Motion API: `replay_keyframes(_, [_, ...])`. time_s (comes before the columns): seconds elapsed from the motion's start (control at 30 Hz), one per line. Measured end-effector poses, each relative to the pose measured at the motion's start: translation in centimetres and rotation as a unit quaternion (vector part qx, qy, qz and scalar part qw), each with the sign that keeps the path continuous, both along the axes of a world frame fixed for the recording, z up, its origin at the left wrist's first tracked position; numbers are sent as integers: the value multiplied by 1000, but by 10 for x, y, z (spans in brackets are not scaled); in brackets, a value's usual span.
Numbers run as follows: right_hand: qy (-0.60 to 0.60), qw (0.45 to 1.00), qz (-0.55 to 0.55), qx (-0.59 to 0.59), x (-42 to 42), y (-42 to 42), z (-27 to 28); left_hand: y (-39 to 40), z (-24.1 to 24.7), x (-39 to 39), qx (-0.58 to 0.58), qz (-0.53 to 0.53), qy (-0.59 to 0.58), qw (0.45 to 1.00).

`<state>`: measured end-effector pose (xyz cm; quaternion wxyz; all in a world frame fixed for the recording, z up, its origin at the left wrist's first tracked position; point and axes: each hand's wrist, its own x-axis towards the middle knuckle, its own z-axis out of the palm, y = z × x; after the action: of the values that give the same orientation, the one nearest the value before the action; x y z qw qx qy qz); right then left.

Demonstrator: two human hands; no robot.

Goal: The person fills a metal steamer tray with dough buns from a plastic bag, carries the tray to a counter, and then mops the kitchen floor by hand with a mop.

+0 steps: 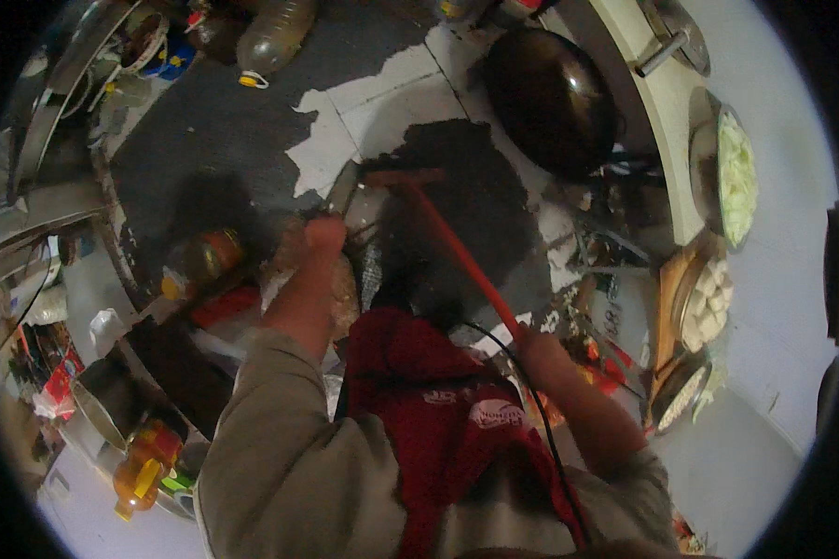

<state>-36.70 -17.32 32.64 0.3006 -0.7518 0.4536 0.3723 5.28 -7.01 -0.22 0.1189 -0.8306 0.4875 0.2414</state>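
My right hand grips a red handle near its upper end. The long-handled tool slants up and left to a flat reddish crosspiece, low over the dark floor covering; whether it is a broom or a squeegee is not clear. My left hand is closed in a blurred fist, and a grey flat object reaches from it towards the crosspiece. Its kind is hard to make out. Beneath the tool, torn dark floor covering exposes white tiles. I wear a red apron.
A large black wok stands at the upper right. Along the right counter are bowls of chopped pale vegetable and white pieces. Plastic bottles stand at the top left; an oil bottle is left of my arm. A black cable crosses my apron.
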Motion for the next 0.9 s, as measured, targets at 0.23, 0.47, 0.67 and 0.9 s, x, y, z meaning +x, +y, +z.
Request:
replay_keyframes(0.23, [3, 998, 38, 46, 5, 7, -21, -5, 13, -10, 4, 184, 91, 979])
replay_keyframes(0.47, [-25, 979, -195, 48, -94, 40, 75, -6, -3, -22, 63, -215, -30, 974])
replay_keyframes(0.67, [89, 947, -306, 24, -202, 153, 94, -49, -66, -50, -43, -217, 145, 964])
replay_keyframes(0.9, [153, 869, -471, -10, -327, 272, 97, -146, 13, -228, -144, -413, 151, 887])
